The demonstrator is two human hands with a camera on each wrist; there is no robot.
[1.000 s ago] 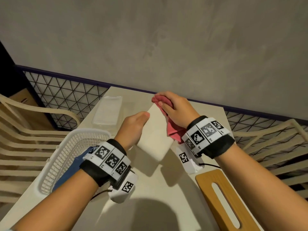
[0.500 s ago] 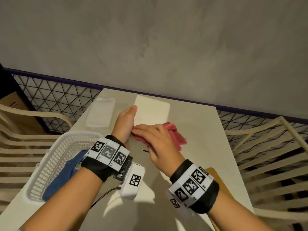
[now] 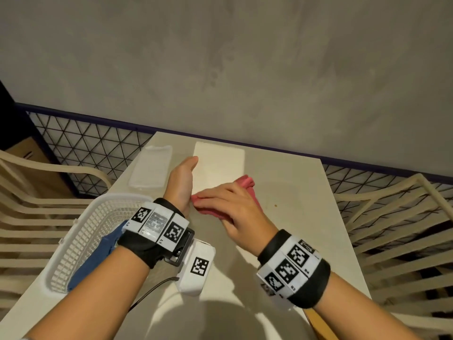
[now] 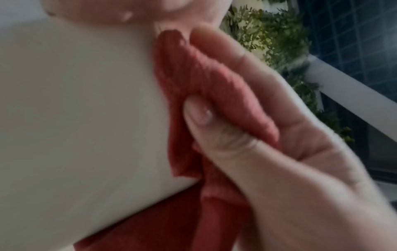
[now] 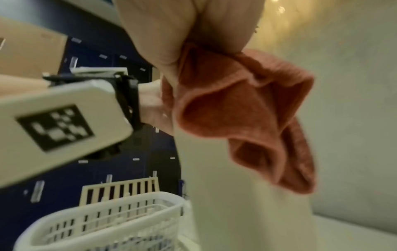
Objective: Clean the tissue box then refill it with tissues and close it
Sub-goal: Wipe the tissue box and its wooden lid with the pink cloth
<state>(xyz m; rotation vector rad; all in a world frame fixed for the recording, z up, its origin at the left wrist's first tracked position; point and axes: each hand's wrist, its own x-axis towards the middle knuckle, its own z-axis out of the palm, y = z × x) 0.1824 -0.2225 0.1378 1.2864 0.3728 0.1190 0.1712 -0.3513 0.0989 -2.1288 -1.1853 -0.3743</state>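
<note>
Still wiping: the tissue box is being cleaned, not yet refilled

Flat on the red cloth [image 3: 221, 204], the right hand [image 3: 235, 212] has its fingers [image 3: 210, 195] nearly straight with the thumb tucking a fold, pressing it onto the white tissue box [image 3: 218, 163], which lies near the tabletop's far edge. The left hand [image 3: 182, 182] grips the box's left side. I judge cleaning underway; refilling and closing remain. A clear tissue pack [image 3: 152, 170] waits at the far left corner. The white basket [image 3: 81, 231] at the left edge holds a blue cloth [image 3: 98, 261].
</note>
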